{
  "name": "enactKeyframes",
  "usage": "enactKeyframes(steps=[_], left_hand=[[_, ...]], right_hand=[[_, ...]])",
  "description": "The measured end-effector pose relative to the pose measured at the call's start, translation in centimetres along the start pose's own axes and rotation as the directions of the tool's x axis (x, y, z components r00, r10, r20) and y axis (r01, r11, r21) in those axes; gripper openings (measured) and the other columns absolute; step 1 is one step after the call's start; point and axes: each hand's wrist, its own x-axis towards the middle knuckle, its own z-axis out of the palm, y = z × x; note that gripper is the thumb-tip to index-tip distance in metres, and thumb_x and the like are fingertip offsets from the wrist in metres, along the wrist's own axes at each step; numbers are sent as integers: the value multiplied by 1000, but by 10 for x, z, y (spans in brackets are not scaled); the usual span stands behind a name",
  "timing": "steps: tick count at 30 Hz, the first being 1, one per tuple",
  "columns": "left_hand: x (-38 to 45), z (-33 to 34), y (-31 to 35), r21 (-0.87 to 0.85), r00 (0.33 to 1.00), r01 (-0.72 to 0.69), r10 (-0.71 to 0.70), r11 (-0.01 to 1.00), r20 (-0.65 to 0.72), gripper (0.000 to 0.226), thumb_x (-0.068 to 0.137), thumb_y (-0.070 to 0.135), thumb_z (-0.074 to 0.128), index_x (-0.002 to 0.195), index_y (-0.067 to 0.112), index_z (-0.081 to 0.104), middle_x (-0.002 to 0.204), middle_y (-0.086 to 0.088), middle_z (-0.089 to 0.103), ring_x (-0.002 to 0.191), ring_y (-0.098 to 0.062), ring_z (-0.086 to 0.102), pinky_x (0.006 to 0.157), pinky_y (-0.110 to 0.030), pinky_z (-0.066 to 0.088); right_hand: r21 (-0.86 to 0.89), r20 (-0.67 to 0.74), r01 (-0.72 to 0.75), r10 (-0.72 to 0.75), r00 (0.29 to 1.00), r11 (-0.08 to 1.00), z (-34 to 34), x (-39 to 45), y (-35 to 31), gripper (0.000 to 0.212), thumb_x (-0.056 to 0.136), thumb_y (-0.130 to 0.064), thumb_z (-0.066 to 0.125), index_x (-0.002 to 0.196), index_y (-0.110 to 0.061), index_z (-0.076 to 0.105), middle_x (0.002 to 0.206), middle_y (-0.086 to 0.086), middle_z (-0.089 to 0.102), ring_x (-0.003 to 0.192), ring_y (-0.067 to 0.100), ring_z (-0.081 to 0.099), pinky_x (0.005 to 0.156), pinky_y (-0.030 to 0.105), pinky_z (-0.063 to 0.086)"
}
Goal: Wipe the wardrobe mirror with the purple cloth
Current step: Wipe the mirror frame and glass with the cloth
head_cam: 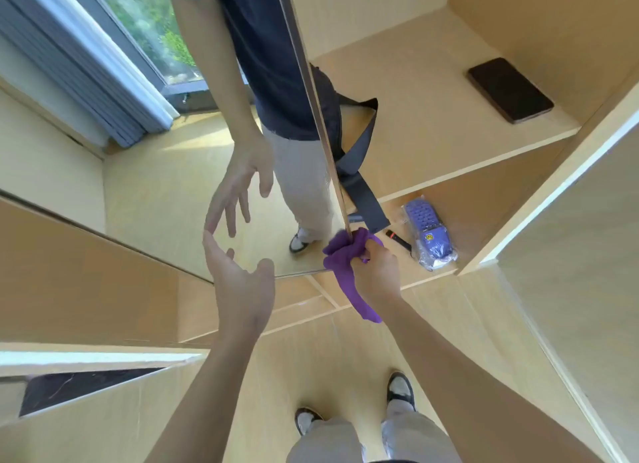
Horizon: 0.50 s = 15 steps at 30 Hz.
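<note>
Right hand (375, 272) grips the purple cloth (345, 262) bunched over the lower corner of the mirror (173, 186) edge. Left of the grip, the glass lies bare up to the left hand (238, 282), whose spread fingers touch it. Directly above the grip, a dark strap (363, 186) hangs off the shelf (432, 134), just beside the mirror edge. Right of the grip, in the lower compartment, a dark slim object (398, 240) and a bagged purple item (430, 236) lie near. A phone (510, 89) lies well apart, up on the shelf.
</note>
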Motion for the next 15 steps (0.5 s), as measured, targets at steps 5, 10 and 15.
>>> enactKeyframes(steps=[5, 10, 15], left_hand=[[-11, -17, 35, 277, 879, -440, 473, 854, -62, 104, 84, 6, 70, 160, 28, 3, 168, 2, -14, 154, -10, -8, 120, -22, 12], [0, -33, 48, 448, 777, -566, 629, 692, 10, 107, 80, 25, 81, 160, 31, 9, 167, -6, -16, 155, -29, -10, 116, -61, 27], [5, -46, 46, 472, 753, -612, 649, 635, 103, 106, 79, 22, 81, 160, 32, 12, 166, -9, -17, 154, -33, -9, 119, -57, 25]], right_hand=[[68, -86, 0, 6, 996, 998, -4, -32, -25, 21, 86, 1, 47, 70, -13, 46, 67, -12, 50, 73, 13, 53, 52, 16, 29], [42, -170, 62, -54, 984, 997, -7, -49, -53, 29, 88, -3, 49, 67, -20, 40, 63, -5, 46, 61, 16, 46, 49, 25, 25], [-40, -311, 215, -216, 925, 976, -28, -72, -106, 21, 89, -6, 52, 72, -16, 45, 58, -4, 45, 56, 16, 43, 48, 30, 26]])
